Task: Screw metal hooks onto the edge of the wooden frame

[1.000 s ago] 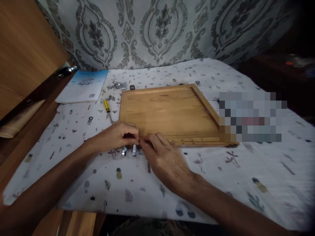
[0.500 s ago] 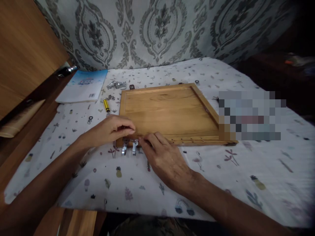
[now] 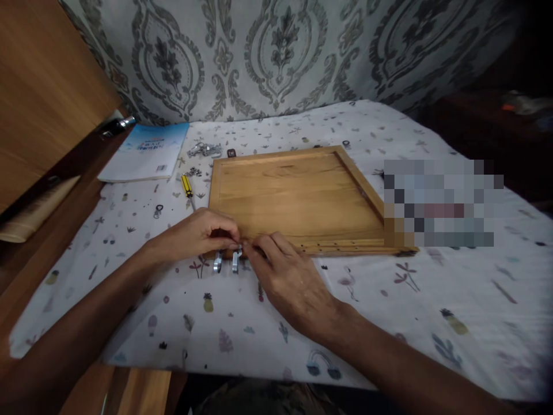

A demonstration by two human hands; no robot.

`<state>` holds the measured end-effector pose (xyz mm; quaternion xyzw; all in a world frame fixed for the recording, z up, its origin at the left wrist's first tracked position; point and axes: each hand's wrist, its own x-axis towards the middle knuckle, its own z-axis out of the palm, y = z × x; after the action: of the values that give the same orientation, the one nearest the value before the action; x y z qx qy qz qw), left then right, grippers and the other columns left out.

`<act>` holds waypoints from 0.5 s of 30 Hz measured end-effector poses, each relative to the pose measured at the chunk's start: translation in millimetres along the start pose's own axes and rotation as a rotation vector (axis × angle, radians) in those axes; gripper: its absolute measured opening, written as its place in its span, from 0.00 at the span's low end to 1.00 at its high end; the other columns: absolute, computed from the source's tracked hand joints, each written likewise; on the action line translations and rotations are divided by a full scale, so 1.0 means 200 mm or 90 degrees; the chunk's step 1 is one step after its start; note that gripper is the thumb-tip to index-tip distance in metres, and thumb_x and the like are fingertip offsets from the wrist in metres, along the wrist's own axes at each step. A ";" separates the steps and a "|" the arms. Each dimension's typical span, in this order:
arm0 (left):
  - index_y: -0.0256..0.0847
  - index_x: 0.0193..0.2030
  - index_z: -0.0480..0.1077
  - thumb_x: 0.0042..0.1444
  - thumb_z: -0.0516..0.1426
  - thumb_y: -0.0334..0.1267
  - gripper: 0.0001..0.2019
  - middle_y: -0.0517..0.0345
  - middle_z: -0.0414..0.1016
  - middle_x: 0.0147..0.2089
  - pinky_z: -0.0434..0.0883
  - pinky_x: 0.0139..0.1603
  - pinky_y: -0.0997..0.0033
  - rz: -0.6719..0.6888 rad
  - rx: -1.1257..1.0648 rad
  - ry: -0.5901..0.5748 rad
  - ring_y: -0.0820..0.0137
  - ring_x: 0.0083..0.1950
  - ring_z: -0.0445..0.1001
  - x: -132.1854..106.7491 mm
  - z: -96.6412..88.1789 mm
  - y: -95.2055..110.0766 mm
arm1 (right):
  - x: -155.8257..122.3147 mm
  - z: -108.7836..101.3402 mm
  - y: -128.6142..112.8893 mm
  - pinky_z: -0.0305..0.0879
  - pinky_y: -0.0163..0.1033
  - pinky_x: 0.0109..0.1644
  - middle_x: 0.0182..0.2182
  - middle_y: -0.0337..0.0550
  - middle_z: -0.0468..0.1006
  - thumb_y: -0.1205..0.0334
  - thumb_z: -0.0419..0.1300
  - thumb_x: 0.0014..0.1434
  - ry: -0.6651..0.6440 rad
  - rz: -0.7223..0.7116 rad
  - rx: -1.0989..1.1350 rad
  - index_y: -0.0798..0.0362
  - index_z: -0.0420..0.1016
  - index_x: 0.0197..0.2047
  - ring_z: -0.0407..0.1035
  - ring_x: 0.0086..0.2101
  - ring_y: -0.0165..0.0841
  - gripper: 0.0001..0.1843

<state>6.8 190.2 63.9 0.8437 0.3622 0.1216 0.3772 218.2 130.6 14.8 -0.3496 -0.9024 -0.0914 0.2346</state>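
A framed wooden board (image 3: 280, 196) lies flat, with a row of small dark holes along its near edge. At that edge's left end, two bent silver metal hooks (image 3: 235, 263) hang over the front. My left hand (image 3: 203, 230) is closed in a pinch right above the second hook; whatever sits between its fingertips is too small to make out. From the other side, my right hand (image 3: 285, 276) rests with curled fingers, its tips at the base of that same hook. Fingers partly cover the hook's mounting part.
Left of the board lie a yellow-and-black screwdriver (image 3: 186, 185), a small pile of screws (image 3: 194, 172) and a heap of metal hooks (image 3: 204, 150). A blue-and-white book (image 3: 147, 151) is farther left. A blurred-out item (image 3: 444, 202) lies right of the board on the patterned tablecloth (image 3: 389, 334).
My left hand has lowered slightly and come right, bringing its pinched fingertips down onto the second hook's top. My right hand stays in nearly the same place.
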 end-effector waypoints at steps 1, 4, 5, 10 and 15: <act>0.37 0.35 0.76 0.62 0.58 0.32 0.06 0.60 0.79 0.32 0.68 0.34 0.80 0.001 -0.001 0.001 0.76 0.32 0.76 0.00 0.00 0.00 | 0.00 0.00 0.00 0.68 0.42 0.37 0.36 0.49 0.75 0.77 0.59 0.59 0.003 0.001 -0.001 0.62 0.76 0.48 0.64 0.38 0.41 0.13; 0.37 0.36 0.77 0.62 0.57 0.31 0.07 0.59 0.79 0.33 0.69 0.35 0.80 0.010 -0.006 -0.001 0.76 0.33 0.76 0.00 0.00 0.00 | 0.00 0.00 0.00 0.68 0.42 0.37 0.35 0.49 0.75 0.78 0.59 0.58 0.016 0.002 0.003 0.63 0.76 0.48 0.64 0.37 0.41 0.14; 0.37 0.36 0.77 0.62 0.57 0.31 0.07 0.59 0.79 0.33 0.69 0.35 0.80 0.012 -0.007 -0.002 0.76 0.33 0.76 0.00 0.00 0.00 | 0.00 0.00 0.00 0.68 0.42 0.37 0.35 0.49 0.75 0.78 0.59 0.58 0.021 0.000 0.005 0.63 0.76 0.48 0.64 0.37 0.41 0.14; 0.37 0.33 0.76 0.62 0.58 0.30 0.07 0.61 0.78 0.32 0.68 0.34 0.81 0.018 -0.008 -0.002 0.77 0.32 0.76 0.00 0.00 0.00 | -0.01 0.01 0.00 0.68 0.43 0.38 0.37 0.51 0.76 0.78 0.59 0.58 0.040 -0.003 0.013 0.65 0.75 0.50 0.63 0.37 0.42 0.16; 0.37 0.31 0.75 0.62 0.58 0.32 0.09 0.61 0.78 0.31 0.68 0.32 0.80 0.019 -0.006 0.006 0.77 0.31 0.75 0.00 0.00 0.00 | -0.01 0.01 0.00 0.68 0.43 0.38 0.36 0.49 0.75 0.79 0.59 0.57 0.037 0.004 0.032 0.63 0.76 0.49 0.63 0.37 0.42 0.16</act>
<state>6.6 190.2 63.7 0.8465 0.3510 0.1327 0.3778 219.5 129.6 12.2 -0.3438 -0.8960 -0.0780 0.2698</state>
